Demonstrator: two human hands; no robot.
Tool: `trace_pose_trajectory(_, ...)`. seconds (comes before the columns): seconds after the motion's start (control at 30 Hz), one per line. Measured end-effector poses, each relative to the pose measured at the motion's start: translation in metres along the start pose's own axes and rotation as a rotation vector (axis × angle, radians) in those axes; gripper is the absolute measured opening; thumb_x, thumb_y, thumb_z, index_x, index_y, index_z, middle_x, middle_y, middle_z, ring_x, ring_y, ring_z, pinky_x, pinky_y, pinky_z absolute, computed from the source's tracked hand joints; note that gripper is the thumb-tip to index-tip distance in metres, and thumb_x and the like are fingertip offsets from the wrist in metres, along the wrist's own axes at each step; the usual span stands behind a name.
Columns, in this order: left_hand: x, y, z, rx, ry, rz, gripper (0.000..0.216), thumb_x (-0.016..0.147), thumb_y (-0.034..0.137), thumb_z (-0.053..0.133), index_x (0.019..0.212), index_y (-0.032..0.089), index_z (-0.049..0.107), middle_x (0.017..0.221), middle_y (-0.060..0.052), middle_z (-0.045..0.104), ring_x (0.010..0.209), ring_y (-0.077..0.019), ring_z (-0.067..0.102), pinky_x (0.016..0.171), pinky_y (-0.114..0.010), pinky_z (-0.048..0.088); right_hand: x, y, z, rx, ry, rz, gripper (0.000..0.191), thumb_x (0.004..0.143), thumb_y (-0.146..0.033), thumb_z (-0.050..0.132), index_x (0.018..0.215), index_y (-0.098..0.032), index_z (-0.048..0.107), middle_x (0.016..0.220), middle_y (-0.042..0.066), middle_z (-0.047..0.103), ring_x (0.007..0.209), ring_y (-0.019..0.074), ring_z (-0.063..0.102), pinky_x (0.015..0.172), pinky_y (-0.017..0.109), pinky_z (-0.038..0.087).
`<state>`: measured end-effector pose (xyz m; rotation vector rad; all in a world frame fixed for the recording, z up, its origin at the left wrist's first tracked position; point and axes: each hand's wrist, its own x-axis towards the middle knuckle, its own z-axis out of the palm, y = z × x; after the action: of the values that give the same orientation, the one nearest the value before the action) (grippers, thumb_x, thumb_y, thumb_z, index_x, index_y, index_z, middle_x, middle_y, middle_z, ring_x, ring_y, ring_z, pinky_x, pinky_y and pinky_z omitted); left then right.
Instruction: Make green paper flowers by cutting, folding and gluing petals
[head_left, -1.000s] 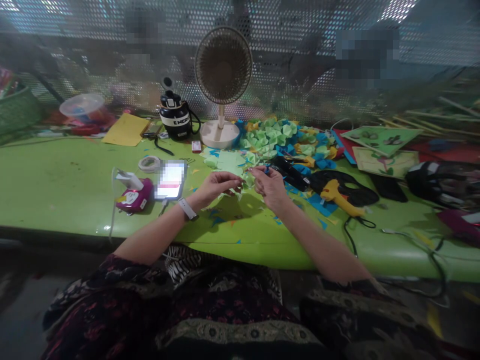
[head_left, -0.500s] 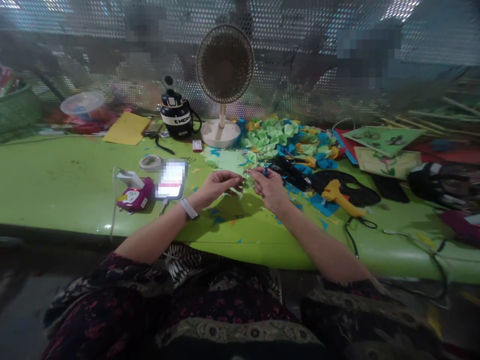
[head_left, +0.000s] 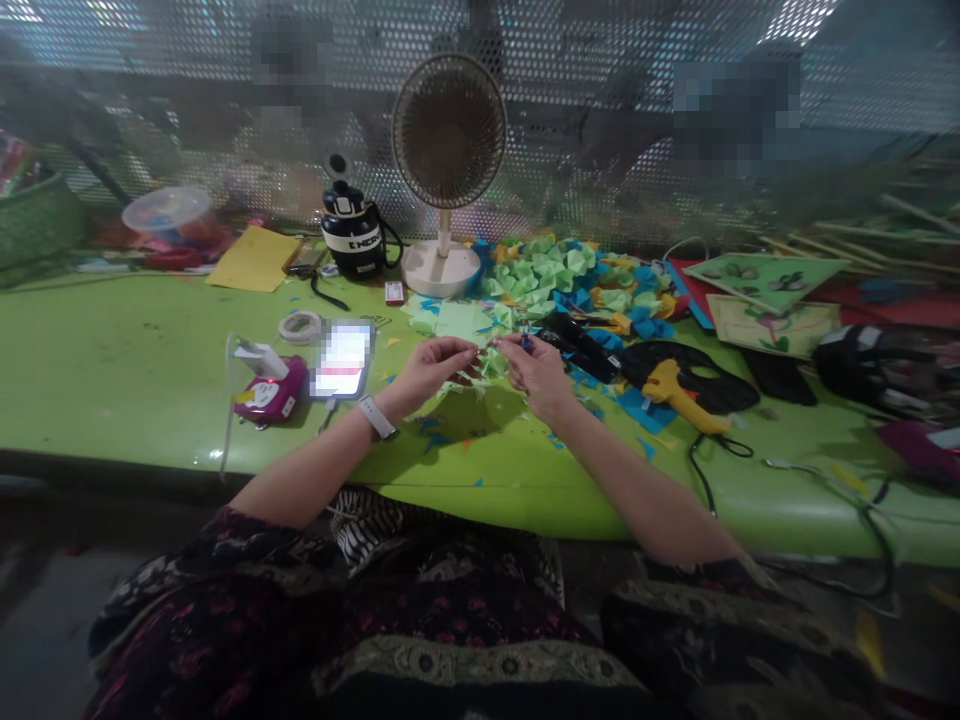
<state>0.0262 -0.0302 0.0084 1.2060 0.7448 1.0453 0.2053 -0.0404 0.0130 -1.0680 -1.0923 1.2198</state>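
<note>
My left hand (head_left: pixel 439 372), wearing a white wristband (head_left: pixel 377 418), has its thumb and fingertips pinched together; what lies in them is too small to make out. Facing it, my right hand (head_left: pixel 536 378) is also closed in a pinch, with a small blue item (head_left: pixel 526 343) showing at its fingers, its kind unclear. The fingertips of both hands almost meet. Pale green paper (head_left: pixel 495 363) shows between and just below them; whether it is held or lies on the table is unclear. Paper scraps (head_left: pixel 437 440) are scattered under the hands on the green table (head_left: pixel 375 455).
Behind the hands is a heap of folded paper pieces (head_left: pixel 551 268), beside a fan (head_left: pixel 450 135) and a bottle (head_left: pixel 352 235). A phone (head_left: pixel 343 360), tape roll (head_left: pixel 301 326) and purple power adapter (head_left: pixel 274 392) sit left. At right lies a yellow glue gun (head_left: pixel 682 395) with its cord.
My hands stay almost in place, fingertips still close together. The fingers shift slightly, and the blue item at my right hand moves a little to the left.
</note>
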Motion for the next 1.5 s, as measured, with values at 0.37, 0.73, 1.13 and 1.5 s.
trace_pose_trajectory(0.37, 0.0035, -0.0015, -0.0016, 0.035, 0.089, 0.083, 0.029, 0.075, 0.036, 0.079, 0.089, 0.013, 0.071, 0.079, -0.006, 0.073, 0.064, -0.0119, 0.067, 0.063, -0.026, 0.054, -0.0052, -0.0025, -0.0034, -0.641, -0.191, -0.295, 0.057, 0.089, -0.067, 0.045, 0.065, -0.019, 0.063, 0.054, -0.002, 0.042, 0.057, 0.0131, 0.043, 0.058, 0.027, 0.032)
trace_pose_trajectory(0.73, 0.0023, -0.0038, -0.0018, 0.081, 0.074, 0.114, 0.033, 0.073, 0.04, 0.081, 0.091, 0.013, 0.073, 0.083, -0.006, 0.074, 0.066, -0.0125, 0.068, 0.067, -0.028, 0.058, -0.0091, -0.0051, -0.0025, -0.778, -0.203, -0.338, 0.056, 0.091, -0.067, 0.038, 0.063, -0.02, 0.05, 0.056, -0.001, 0.043, 0.058, 0.0135, 0.041, 0.058, 0.028, 0.032)
trace_pose_trajectory(1.13, -0.0009, 0.0027, 0.0006, 0.084, 0.078, 0.133, 0.034, 0.064, 0.043, 0.086, 0.081, 0.015, 0.078, 0.075, -0.006, 0.075, 0.062, -0.0129, 0.068, 0.064, -0.028, 0.058, -0.0058, -0.0049, -0.0077, -0.752, -0.291, -0.335, 0.051, 0.092, -0.059, 0.041, 0.069, -0.019, 0.061, 0.059, 0.001, 0.05, 0.06, 0.0149, 0.046, 0.059, 0.028, 0.034)
trace_pose_trajectory(1.5, -0.0024, 0.0044, 0.0015, 0.063, 0.049, 0.128, 0.03, 0.067, 0.04, 0.086, 0.08, 0.015, 0.077, 0.074, -0.006, 0.074, 0.062, -0.0116, 0.066, 0.064, -0.026, 0.056, -0.0055, -0.0077, -0.0075, -0.699, -0.379, -0.311, 0.046, 0.091, -0.054, 0.043, 0.071, -0.018, 0.063, 0.067, 0.003, 0.059, 0.065, 0.0158, 0.052, 0.062, 0.028, 0.037)
